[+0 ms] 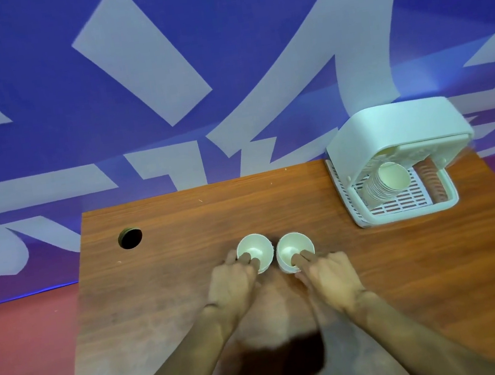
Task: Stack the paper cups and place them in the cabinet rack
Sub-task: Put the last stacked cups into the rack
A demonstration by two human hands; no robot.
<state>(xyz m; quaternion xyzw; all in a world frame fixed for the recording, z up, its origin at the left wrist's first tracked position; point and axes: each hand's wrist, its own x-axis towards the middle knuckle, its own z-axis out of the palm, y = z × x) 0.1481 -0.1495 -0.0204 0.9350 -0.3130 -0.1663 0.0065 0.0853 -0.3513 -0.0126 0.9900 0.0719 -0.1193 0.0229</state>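
Each grip is clamped on a cup. The left hand [231,281] has two fingers [245,257] dipped inside the left cup [254,251] and seems to pinch its near wall. The right hand [332,277] does the same with the right cup [295,250], though its thumb is hidden. Both cups stand upright at the middle of the table [190,290], just beside each other, well apart from the cabinet rack [390,129] at the far right corner.

The likely trouble is the paper itself: a hard pinch on so thin a wall could buckle the rim, and a bent rim would jam when one cup is dropped into the other. The cups sit so close that lifting one at a tilt could tip its neighbour. At the rack, the raised lid overhangs the opening and a stack [381,187] lies on its side inside, so a careless entry could knock it or catch the lid.

Count: two hands, two cups on the table — each may hide others nested inside, I cannot tell. There is one rack and one stack in it, with rims too fine to count, plus one cable hole [130,238] at the far left.
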